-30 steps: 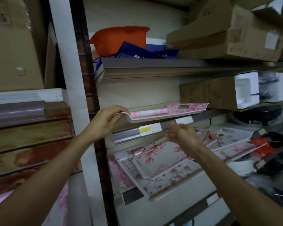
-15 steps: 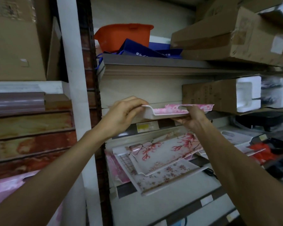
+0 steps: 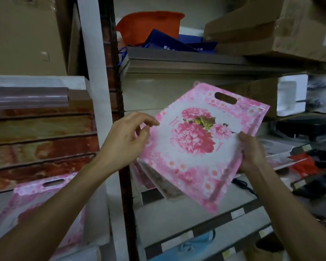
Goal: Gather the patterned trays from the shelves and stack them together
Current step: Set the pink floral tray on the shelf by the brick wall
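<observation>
Pink floral tray point(image 3: 199, 146) is off the shelf and held in the air at centre frame, tilted with its printed face toward the camera and the handle slot at its upper edge. The tilt likely serves to check the pattern or to clear the shelf lip on the way out.

Right hand point(image 3: 251, 153) grips the tray's right edge, fingers curled round the rim; it looks to be carrying the weight. Left hand point(image 3: 126, 140) is at the tray's left edge, fingers loosely bent. Thumb and fingertips sit at the rim, but whether they pinch it or only steady it I cannot tell.

Behind and below the held tray, more patterned trays point(image 3: 154, 178) lean on the lower shelf point(image 3: 196, 215), mostly hidden. A 2nd pink tray point(image 3: 45, 204) of matching print lies at lower left of the frame, left of the white upright point(image 3: 96, 91). Judgement: that is the probable stack site, so the held tray probably goes there next.

Gathering seems early: at least 2 groups of trays remain apart.
</observation>
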`<action>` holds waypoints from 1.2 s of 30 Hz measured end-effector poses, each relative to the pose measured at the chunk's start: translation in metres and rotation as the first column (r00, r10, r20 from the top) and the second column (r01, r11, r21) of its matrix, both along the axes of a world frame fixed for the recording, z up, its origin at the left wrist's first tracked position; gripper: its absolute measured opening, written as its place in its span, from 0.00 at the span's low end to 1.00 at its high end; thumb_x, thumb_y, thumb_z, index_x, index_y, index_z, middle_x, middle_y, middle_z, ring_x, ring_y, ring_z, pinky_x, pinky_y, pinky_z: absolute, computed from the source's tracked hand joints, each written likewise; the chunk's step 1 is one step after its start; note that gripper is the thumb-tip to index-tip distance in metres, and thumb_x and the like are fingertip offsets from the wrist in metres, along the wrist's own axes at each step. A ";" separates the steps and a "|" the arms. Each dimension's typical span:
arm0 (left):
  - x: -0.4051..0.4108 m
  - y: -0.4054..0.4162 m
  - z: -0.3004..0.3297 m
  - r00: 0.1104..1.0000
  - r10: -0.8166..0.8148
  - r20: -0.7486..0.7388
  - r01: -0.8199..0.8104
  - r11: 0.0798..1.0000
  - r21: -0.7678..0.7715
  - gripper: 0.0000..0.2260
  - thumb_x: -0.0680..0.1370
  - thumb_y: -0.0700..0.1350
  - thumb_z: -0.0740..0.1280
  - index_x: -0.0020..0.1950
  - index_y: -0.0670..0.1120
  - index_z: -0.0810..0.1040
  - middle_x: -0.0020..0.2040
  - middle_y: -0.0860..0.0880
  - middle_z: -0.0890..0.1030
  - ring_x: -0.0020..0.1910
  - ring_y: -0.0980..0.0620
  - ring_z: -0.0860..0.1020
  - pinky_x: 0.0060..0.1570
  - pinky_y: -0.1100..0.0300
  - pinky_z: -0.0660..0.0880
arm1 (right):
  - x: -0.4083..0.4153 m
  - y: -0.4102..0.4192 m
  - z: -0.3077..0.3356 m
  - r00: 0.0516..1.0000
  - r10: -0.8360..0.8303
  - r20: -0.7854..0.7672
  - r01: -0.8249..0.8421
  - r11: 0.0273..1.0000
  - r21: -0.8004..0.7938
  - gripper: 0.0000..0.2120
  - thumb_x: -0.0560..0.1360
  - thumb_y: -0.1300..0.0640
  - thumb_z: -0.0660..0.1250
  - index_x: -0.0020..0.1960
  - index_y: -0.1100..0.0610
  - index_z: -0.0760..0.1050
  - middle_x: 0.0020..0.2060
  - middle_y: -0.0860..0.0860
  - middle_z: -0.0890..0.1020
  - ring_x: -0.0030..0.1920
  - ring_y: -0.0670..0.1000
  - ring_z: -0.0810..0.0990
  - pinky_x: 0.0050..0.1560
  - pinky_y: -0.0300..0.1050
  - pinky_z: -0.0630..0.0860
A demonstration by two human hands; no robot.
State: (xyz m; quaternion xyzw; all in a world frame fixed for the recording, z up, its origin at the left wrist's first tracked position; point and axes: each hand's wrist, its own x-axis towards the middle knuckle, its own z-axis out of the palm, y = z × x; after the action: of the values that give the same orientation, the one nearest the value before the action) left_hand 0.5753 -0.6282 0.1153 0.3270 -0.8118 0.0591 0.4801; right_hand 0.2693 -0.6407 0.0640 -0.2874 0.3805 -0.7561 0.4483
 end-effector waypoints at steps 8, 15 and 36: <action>0.034 -0.028 -0.026 0.992 0.120 0.033 -0.120 0.850 0.514 0.17 0.80 0.54 0.60 0.65 0.48 0.73 0.59 0.50 0.79 0.53 0.53 0.78 0.48 0.62 0.73 | 0.037 0.032 -0.030 0.988 -0.113 -0.106 0.120 0.991 0.060 0.08 0.80 0.56 0.62 0.54 0.60 0.75 0.55 0.58 0.82 0.53 0.60 0.82 0.52 0.56 0.79; 0.081 -0.032 -0.068 0.956 0.138 -0.258 0.085 0.712 0.697 0.13 0.80 0.56 0.60 0.52 0.48 0.78 0.37 0.51 0.81 0.29 0.55 0.76 0.29 0.61 0.72 | 0.092 0.042 -0.039 0.971 -0.021 -0.239 0.037 0.997 0.064 0.12 0.80 0.56 0.61 0.56 0.64 0.76 0.52 0.61 0.83 0.51 0.62 0.83 0.48 0.55 0.81; 0.250 0.023 -0.145 0.800 0.383 -0.462 0.046 0.728 0.684 0.11 0.81 0.50 0.61 0.55 0.49 0.81 0.42 0.51 0.87 0.37 0.52 0.84 0.31 0.54 0.80 | 0.262 0.006 -0.065 0.907 0.310 -0.287 -0.299 0.951 0.080 0.10 0.80 0.57 0.63 0.54 0.62 0.79 0.34 0.50 0.86 0.33 0.49 0.85 0.31 0.40 0.79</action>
State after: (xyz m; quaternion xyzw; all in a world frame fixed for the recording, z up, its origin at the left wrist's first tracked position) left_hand 0.8252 -0.6048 -0.0293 0.5540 -0.5588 -0.2896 0.5449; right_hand 0.5317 -0.6351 -0.0013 -0.4453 0.4066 -0.6187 0.5036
